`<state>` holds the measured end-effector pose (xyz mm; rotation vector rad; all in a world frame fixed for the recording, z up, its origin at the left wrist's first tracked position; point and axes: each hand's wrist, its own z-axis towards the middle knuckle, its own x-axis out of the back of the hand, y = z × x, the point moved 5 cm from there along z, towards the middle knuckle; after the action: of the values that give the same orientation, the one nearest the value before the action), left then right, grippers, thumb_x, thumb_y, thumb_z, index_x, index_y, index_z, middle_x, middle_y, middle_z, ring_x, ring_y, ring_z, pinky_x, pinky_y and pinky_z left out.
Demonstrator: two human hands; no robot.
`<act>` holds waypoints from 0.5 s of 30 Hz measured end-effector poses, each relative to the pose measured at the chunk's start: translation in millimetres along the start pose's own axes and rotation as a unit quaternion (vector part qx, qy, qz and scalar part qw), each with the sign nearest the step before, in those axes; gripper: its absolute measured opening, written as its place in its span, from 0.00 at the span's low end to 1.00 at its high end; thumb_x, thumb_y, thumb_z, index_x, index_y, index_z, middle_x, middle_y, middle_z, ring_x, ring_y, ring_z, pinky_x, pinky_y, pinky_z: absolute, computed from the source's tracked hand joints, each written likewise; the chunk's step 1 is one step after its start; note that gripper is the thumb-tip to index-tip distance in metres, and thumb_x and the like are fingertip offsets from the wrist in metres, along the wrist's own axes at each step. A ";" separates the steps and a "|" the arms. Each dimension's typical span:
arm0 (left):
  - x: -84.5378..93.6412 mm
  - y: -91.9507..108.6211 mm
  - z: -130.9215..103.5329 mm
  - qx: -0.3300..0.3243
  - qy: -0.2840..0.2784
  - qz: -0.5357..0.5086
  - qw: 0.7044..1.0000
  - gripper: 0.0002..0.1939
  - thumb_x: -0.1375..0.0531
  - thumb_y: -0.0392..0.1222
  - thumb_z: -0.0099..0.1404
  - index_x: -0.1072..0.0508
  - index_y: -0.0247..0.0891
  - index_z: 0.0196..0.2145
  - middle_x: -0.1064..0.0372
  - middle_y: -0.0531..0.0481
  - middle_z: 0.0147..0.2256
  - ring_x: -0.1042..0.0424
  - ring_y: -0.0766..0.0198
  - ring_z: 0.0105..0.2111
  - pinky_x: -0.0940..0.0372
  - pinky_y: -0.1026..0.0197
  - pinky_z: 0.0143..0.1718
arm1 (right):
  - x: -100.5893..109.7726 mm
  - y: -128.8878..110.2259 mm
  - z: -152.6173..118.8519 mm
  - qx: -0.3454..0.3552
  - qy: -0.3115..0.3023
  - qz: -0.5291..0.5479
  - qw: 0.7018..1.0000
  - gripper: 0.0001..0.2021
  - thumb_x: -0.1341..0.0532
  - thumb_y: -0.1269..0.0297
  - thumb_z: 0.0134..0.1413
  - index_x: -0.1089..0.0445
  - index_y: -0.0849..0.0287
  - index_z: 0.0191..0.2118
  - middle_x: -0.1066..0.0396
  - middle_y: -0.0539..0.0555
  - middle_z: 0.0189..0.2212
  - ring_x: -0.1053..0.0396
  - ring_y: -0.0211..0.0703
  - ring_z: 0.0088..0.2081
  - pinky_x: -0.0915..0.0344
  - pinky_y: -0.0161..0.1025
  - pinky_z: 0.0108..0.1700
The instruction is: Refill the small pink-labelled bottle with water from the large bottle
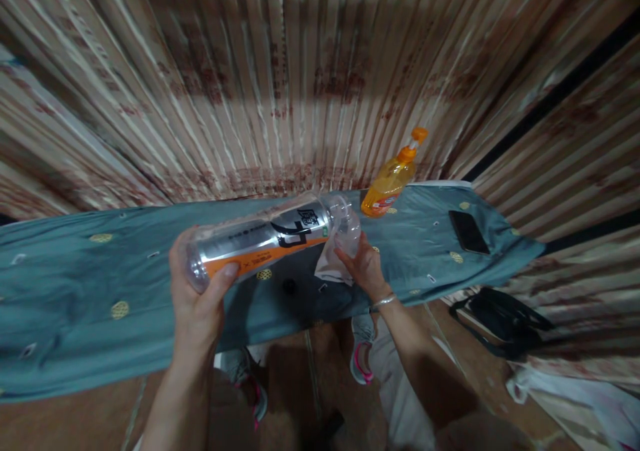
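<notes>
My left hand (pixel 195 291) is wrapped around the base of a large clear plastic bottle (pixel 260 237) with a silver and orange label. The bottle lies tilted in the air above the cloth-covered table (pixel 140 251), its neck pointing right and slightly up. At that neck, my right hand (pixel 367 267) is closed on a white tissue or cloth (pixel 333 261) that hangs down. A clear, shiny plastic part (pixel 350 227) shows between the fingers and the bottle's neck; its shape is hard to make out. Below the bottle, a small dark round cap-like object (pixel 289 285) rests on the cloth.
An orange pump bottle (pixel 390 184) of yellow liquid stands at the table's back edge. A black phone (pixel 469 231) lies farther right. Patterned curtains (pixel 280 91) hang behind. On the floor to the right sits a black bag (pixel 505 321).
</notes>
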<state>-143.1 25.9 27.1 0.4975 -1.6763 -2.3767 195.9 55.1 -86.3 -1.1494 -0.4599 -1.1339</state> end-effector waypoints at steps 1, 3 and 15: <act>0.1 0.2 0.1 0.002 0.001 0.005 1.000 0.47 0.20 0.60 0.43 0.28 0.45 0.59 0.27 0.46 0.55 0.26 0.53 0.52 0.33 0.52 0.59 | 0.5 -0.4 -0.1 -0.001 0.000 -0.002 1.000 0.34 0.29 0.54 0.60 0.33 0.68 0.66 0.17 0.71 0.44 0.17 0.62 0.44 0.21 0.53 0.47; 0.6 1.0 0.3 0.005 0.005 0.014 1.000 0.48 0.20 0.60 0.43 0.28 0.45 0.59 0.26 0.46 0.54 0.26 0.53 0.52 0.33 0.53 0.58 | 1.0 -1.0 -0.4 -0.003 -0.005 -0.005 1.000 0.34 0.29 0.54 0.60 0.33 0.68 0.66 0.17 0.71 0.44 0.17 0.62 0.44 0.21 0.52 0.47; 6.7 0.8 -0.3 0.009 0.005 0.021 1.000 0.47 0.20 0.60 0.44 0.27 0.49 0.61 0.26 0.47 0.57 0.27 0.53 0.55 0.35 0.52 0.62 | 1.1 -0.5 -1.4 -0.017 -0.016 0.004 1.000 0.34 0.29 0.52 0.61 0.33 0.66 0.66 0.18 0.68 0.43 0.18 0.60 0.44 0.23 0.50 0.45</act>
<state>-149.2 23.0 26.7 0.4717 -1.6886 -2.3267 195.6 53.3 -85.8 -1.1987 -0.4629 -1.1214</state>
